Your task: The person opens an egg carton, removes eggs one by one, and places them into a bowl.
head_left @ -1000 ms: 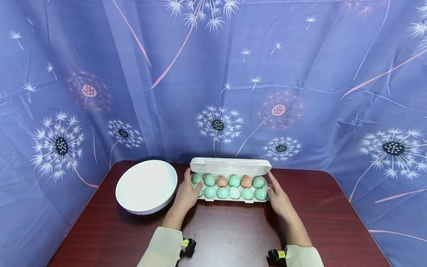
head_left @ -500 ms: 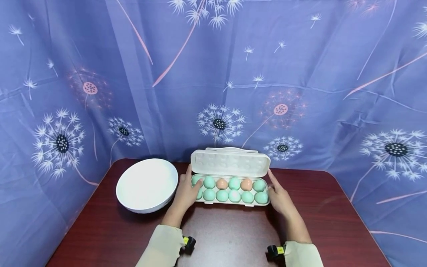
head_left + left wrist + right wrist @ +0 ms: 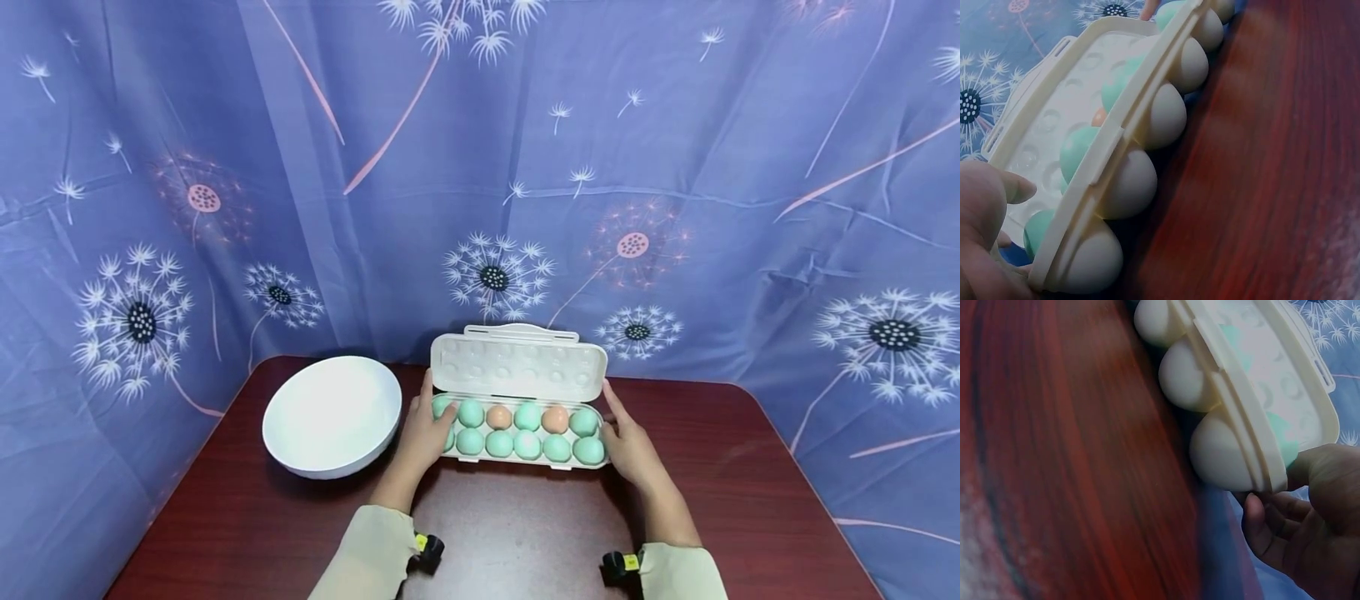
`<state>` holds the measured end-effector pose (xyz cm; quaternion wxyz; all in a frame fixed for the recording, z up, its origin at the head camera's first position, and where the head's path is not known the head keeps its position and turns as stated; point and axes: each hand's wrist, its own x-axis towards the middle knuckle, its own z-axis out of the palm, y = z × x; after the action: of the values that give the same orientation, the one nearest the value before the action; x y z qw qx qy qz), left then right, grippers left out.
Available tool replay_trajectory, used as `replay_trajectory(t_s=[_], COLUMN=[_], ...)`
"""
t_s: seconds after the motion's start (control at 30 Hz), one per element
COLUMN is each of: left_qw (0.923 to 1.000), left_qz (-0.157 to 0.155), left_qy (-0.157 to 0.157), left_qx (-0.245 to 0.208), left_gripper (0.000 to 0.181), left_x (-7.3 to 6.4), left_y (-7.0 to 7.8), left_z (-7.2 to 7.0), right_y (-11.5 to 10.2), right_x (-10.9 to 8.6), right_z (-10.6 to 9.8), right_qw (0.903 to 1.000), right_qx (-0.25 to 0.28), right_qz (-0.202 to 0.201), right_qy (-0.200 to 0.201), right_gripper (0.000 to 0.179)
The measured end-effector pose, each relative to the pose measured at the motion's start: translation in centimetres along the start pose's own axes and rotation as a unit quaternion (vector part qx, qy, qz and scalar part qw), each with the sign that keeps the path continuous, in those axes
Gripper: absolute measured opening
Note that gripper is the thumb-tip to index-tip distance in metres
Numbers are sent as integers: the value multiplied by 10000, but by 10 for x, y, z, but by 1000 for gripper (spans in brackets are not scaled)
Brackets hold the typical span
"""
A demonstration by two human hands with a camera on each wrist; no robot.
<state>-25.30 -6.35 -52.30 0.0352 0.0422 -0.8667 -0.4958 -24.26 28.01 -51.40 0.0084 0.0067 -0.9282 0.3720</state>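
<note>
A white egg carton (image 3: 517, 463) lies along the back of the table with its lid (image 3: 517, 367) raised and leaning back. Two rows of eggs fill it, mostly pale green, such as the green egg (image 3: 499, 443), plus a brown egg (image 3: 498, 417) and another brown one. My left hand (image 3: 425, 429) grips the carton's left end, its thumb over the rim near the end eggs, which it partly covers. At the opposite end my right hand (image 3: 628, 448) holds on, thumb at the rim and fingers lower down in the right wrist view. The carton's rounded cups (image 3: 1127, 184) show from the front.
A large white bowl (image 3: 332, 417) stands left of the carton, close to my left forearm. Behind the dark red table (image 3: 517, 533) hangs a blue curtain (image 3: 390, 275) with a dandelion print, just back of the lid.
The lid has swung farther back, and its dimpled inside and front flap now show. The carton's front edge sits slightly lower in the head view. Both hands keep their hold on the ends.
</note>
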Motion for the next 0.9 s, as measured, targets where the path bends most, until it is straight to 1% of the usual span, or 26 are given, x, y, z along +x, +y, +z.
replay_trajectory(t_s=[0.1, 0.27, 0.37, 0.5, 0.73, 0.9], left_qw=[10000, 10000, 10000, 10000, 9999, 9998], left_qz=[-44, 22, 2, -66, -26, -65], left_qy=[-47, -57, -38, -58, -139, -191], left_qx=[-28, -10, 16, 36, -36, -81], left_gripper=[80, 82, 83, 84, 84, 84], left_x=[1, 1, 0, 0, -1, -1], left_y=[-1, -2, -4, -6, -5, -4], left_z=[1, 0, 1, 2, 2, 0], right_y=[0, 0, 0, 0, -1, -2], right_x=[1, 3, 3, 1, 0, -1], right_z=[2, 5, 6, 5, 0, -1], right_qw=[9999, 9993, 9993, 9995, 9992, 9992], right_qx=[-8, 112, 165, 59, 203, 146], right_qz=[-103, -346, -299, -247, -217, -246], right_qy=[16, -1, -120, -211, -256, -265], right_gripper=[75, 75, 75, 77, 80, 81])
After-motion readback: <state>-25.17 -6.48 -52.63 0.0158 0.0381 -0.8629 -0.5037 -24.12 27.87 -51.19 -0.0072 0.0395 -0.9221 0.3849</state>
